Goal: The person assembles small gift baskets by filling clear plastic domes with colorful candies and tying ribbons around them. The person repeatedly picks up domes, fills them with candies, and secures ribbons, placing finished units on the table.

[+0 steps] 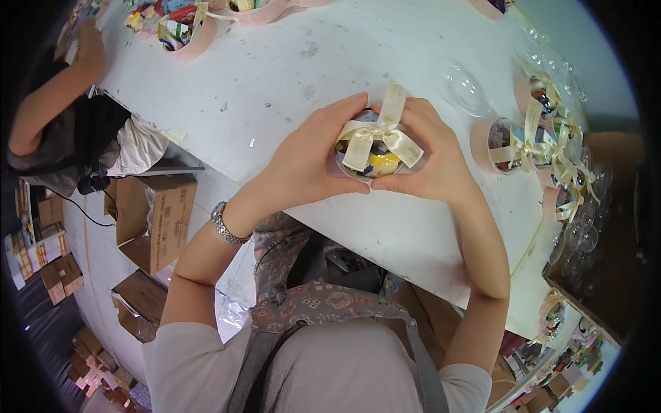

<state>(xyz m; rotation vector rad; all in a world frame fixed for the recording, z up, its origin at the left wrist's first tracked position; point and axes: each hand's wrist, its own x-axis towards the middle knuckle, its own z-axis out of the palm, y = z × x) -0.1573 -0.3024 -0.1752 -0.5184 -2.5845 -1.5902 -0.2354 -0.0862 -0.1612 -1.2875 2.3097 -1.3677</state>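
Between my two hands is a small round gift box (383,164) with a cream ribbon bow (383,136) across its top and colourful wrapped pieces showing inside. My left hand (313,155) curves around its left side, thumb at the near edge. From the other side my right hand (432,148) wraps it, and the two thumbs nearly meet in front. One ribbon tail sticks up past the far rim. Whether a clear lid covers the box, I cannot tell. Both hands are over the white table (275,89).
Several ribboned round boxes (486,146) stand at the right, by clear plastic lids (467,89). Pink open boxes (189,43) with wrapped pieces are at the far left. Another person's arm (58,96) reaches in at the left. Cardboard boxes (169,224) sit on the floor.
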